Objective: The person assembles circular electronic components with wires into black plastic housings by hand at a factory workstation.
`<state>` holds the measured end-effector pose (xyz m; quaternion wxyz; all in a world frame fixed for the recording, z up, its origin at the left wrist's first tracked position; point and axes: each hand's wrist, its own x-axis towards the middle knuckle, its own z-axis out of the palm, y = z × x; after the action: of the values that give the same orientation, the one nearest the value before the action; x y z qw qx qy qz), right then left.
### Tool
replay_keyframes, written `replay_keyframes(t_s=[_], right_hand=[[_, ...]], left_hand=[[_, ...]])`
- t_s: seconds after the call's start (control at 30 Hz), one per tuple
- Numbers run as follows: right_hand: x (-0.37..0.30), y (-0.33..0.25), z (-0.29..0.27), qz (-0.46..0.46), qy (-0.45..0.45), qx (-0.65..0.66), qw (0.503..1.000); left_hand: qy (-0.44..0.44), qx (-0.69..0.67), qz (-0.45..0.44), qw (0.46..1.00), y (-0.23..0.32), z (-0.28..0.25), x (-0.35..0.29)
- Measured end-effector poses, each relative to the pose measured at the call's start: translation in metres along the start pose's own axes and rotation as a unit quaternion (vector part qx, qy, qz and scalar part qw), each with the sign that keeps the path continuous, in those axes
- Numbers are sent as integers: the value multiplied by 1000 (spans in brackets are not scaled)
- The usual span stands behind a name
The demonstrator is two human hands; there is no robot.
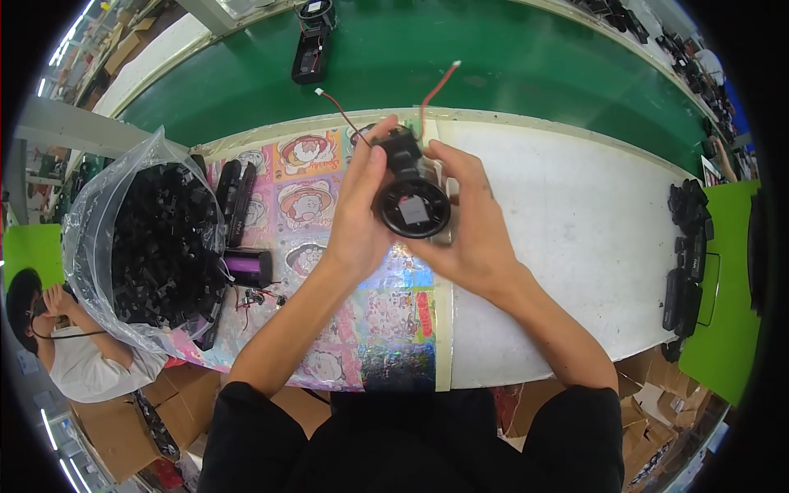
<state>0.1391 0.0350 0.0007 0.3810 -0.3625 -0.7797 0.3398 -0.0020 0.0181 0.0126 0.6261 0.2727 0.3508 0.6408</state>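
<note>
My two bare forearms rise from six o'clock toward the centre. Left hand and right hand wear no gloves, rings or watch. Short black sleeves end just above my elbows.

The round black plastic fan housing looks matt, with a slight sheen on its flat centre, and thin red-sheathed wires trail from it. Under it lies a glossy cartoon-printed sheet (part of it glints like foil) beside a dull, scuffed white tabletop. The clear crinkled plastic bag shines over matt black plastic parts. The purple cylindrical cell has a smooth, shiny wrap. The green conveyor belt looks smooth and faintly glossy.
</note>
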Motion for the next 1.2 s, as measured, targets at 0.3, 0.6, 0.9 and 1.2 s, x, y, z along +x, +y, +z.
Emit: replay_keyframes(t_s=[0.3,0.6,0.9,1.2], right_hand=[[25,30,-43,-75,85,-53,992],[17,21,-27,-40,64,-25,997],[30,36,-85,-66,148,-105,981],[27,84,-180,75,207,97,971]], left_hand=[[-39,68,45,996,-1,-14,10],[35,180,88,979,-4,-23,12],[49,157,65,984,2,-16,12],[20,178,49,983,-2,-22,12]])
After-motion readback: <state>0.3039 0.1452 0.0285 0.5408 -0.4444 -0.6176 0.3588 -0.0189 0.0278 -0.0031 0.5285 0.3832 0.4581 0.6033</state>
